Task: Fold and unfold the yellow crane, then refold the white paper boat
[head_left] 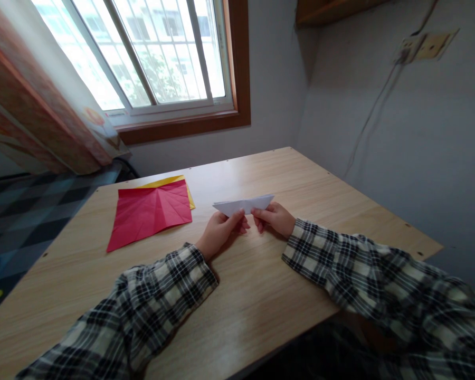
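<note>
A piece of folded white paper (244, 205) is held up just above the wooden table, its long edge on top and its ends tapering to points. My left hand (224, 228) pinches its lower edge left of the middle, thumb in front. On the right side of that same edge, my right hand (275, 217) grips it between thumb and fingers. Both thumbs lie close together near the paper's centre. Behind the paper, parts of the fingers are hidden.
Creased red paper (152, 214) lies at the table's left, over yellow paper (190, 195). The wooden table (261, 295) has its far edge near a window (154, 58). A curtain (35, 100) hangs at left. A cable (370, 119) runs down the right wall from a socket.
</note>
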Demonstrator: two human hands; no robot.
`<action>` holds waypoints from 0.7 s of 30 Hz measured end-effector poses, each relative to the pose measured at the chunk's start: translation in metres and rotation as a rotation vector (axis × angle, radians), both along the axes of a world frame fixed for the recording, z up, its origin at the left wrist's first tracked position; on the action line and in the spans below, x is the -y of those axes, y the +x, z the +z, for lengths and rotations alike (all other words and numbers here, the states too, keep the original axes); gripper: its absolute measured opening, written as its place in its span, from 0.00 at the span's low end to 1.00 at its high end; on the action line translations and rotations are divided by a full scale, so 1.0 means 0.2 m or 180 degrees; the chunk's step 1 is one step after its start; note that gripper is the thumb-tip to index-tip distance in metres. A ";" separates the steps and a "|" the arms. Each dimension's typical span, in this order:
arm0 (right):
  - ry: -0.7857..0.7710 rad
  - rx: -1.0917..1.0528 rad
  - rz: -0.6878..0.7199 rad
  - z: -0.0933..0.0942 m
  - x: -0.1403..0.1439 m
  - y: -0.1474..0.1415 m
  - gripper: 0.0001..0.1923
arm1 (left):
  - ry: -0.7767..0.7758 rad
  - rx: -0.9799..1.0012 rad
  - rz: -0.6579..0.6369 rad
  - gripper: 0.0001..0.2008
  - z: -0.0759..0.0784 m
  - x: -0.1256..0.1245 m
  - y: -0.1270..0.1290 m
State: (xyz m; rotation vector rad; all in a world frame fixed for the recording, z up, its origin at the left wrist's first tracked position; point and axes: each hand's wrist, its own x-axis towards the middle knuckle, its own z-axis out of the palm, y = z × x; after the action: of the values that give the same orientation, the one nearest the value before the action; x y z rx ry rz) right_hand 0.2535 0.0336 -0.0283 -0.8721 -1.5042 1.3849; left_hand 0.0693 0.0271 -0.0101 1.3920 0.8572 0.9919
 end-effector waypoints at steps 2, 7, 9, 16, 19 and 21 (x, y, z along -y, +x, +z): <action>0.0038 0.0064 0.0037 0.00 0.00 0.00 0.28 | 0.0176 -0.0187 -0.0026 0.23 0.01 0.00 0.00; 0.0182 0.0205 0.0382 0.01 0.00 0.00 0.27 | 0.0503 -0.0495 -0.0195 0.25 0.01 0.01 -0.02; 0.0271 0.0231 0.0515 0.01 0.01 0.00 0.26 | 0.0582 -0.0568 -0.0252 0.26 0.01 0.00 -0.02; 0.0385 0.0198 0.0680 0.01 0.00 0.00 0.25 | 0.0660 -0.0651 -0.0367 0.27 0.00 0.00 -0.02; 0.0355 0.0197 0.0657 0.01 0.00 0.00 0.26 | 0.0619 -0.0573 -0.0419 0.28 0.01 0.01 -0.01; 0.0301 0.0169 0.0548 0.00 -0.01 0.00 0.27 | 0.0591 -0.0545 -0.0458 0.28 0.02 0.02 -0.01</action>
State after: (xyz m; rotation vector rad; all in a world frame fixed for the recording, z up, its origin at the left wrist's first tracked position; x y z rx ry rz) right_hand 0.2535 0.0348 -0.0284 -0.7401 -1.7043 1.4100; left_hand 0.0669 0.0236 -0.0054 1.6921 0.7923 0.8679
